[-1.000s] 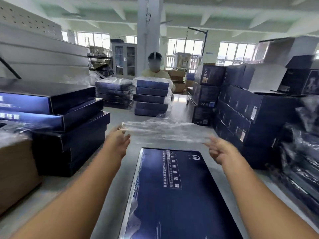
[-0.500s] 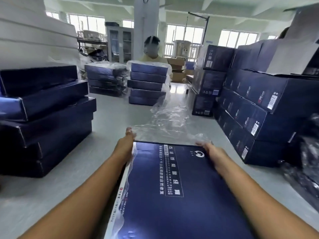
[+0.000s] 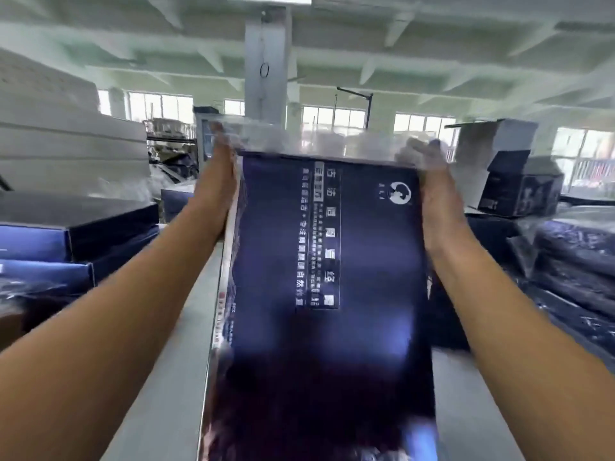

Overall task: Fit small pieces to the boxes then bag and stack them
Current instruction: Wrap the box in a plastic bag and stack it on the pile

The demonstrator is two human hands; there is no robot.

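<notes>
Between left hand point(image 3: 218, 184), right hand point(image 3: 437, 204), white-lettered box point(image 3: 372, 267)

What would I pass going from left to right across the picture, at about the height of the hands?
stack of blue boxes → left hand → big blue box inside its plastic bag → right hand → pile of wrapped boxes

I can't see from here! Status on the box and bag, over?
Left grip presses, right grip clutches the dark blue flat cardboard box, tilted up. Clear plastic bag over its top end. Nothing blocking.
</notes>
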